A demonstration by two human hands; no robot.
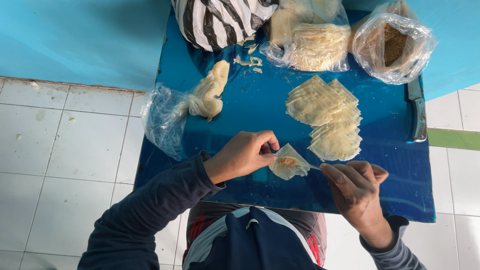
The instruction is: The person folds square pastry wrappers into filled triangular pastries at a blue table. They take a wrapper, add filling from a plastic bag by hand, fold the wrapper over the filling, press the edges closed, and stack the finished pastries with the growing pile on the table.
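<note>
Two hands mid-frame: our left hand point(245, 155) pinches filled wrapper point(289, 162); our right hand point(356, 187) grips thin spoon point(314, 167) touching it.

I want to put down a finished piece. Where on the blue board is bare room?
The blue board is bare near the right hand, below the stacked wrappers. Another patch lies between that stack and the open plastic bag. The far edge is crowded with bags; a knife lies along the right edge.

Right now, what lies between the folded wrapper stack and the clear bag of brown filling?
Head view: only bare blue tabletop separates the folded wrapper stack from the clear bag of brown filling.
</note>
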